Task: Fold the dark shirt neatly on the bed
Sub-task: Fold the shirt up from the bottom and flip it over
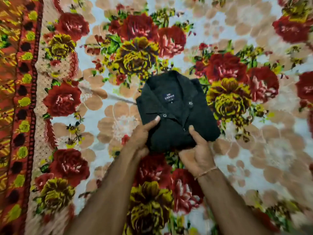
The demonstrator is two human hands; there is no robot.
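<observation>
both hands grip the near edge of the dark shirt (177, 112): the left hand (142, 134) with its thumb on top by a button, the right hand (197, 153) with its thumb up on the placket. the bed (237, 150) carries a floral blanket, and the shirt lies on it folded into a compact rectangle, collar and label facing up.

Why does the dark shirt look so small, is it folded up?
Yes, folded. The dark shirt is a compact rectangle, collar on top, sleeves tucked away, held by both hands.
</observation>
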